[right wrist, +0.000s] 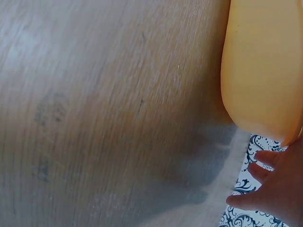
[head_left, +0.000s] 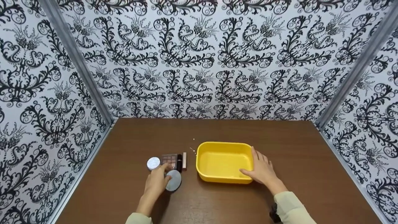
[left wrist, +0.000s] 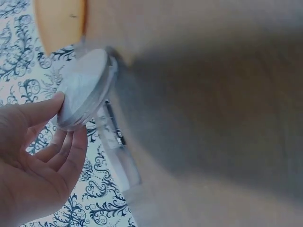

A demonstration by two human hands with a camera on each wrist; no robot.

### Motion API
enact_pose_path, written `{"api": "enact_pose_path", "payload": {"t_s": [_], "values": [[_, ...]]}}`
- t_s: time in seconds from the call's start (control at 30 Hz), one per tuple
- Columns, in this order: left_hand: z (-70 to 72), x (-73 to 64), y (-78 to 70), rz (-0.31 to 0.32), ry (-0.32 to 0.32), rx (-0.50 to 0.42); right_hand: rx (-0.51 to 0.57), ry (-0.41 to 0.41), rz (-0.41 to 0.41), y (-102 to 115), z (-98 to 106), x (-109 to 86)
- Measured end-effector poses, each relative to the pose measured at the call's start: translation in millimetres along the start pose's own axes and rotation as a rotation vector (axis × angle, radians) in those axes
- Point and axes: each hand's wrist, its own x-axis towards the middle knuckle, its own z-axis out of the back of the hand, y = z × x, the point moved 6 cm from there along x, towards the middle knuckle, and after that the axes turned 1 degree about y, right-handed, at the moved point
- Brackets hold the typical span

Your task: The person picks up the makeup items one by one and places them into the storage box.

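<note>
My left hand point(head_left: 156, 182) pinches a round powder compact point(head_left: 174, 181) by its edge, thumb on the grey lid and fingers beneath. In the left wrist view the compact point(left wrist: 87, 87) is tilted, its clear rim showing. Just beyond that hand lie an eyeshadow palette point(head_left: 169, 158), a black lipstick-like tube point(head_left: 179, 161), a slim pale pink tube point(head_left: 184, 161) and a round white-topped container point(head_left: 153, 163). My right hand point(head_left: 262, 168) rests at the right rim of a yellow tub point(head_left: 225, 179), thumb over the inside. In the right wrist view its fingers point(right wrist: 260, 172) are spread, fairly straight, beside the tub.
Brown wood-look table point(head_left: 217, 207) lies under everything. Patterned black-and-white walls point(head_left: 199, 62) rise behind and at both sides, with grey strips at the corners. Small white specks point(head_left: 193, 150) show on the table left of the tub.
</note>
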Motion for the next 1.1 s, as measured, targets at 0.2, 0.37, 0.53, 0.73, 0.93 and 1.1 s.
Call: {"api": "enact_pose_path", "payload": {"t_s": [0.2, 0.37, 0.53, 0.73, 0.93, 1.1], "values": [[9.0, 10.9, -20.2, -0.037, -0.005, -0.044, 0.018, 0.008, -0.003, -1.3, 1.1, -5.7], [20.9, 23.7, -40.0, -0.063, -0.014, -0.142, 0.003, -0.002, 0.006, 1.0, 2.4, -5.6], [31.3, 40.1, -57.3, -0.068, 0.001, -0.241, -0.003, -0.012, 0.023, 4.6, 4.4, 0.0], [24.5, 52.3, -77.5, -0.081, 0.041, -0.289, -0.008, 0.003, 0.02, 6.2, 6.0, -3.6], [11.5, 59.3, -93.4, -0.135, 0.053, -0.356, 0.005, 0.016, 0.005, 7.2, 7.8, -7.9], [-4.0, 57.8, -97.9, -0.129, 0.073, -0.363, -0.006, 0.013, 0.016, 8.3, 5.9, -11.7]]}}
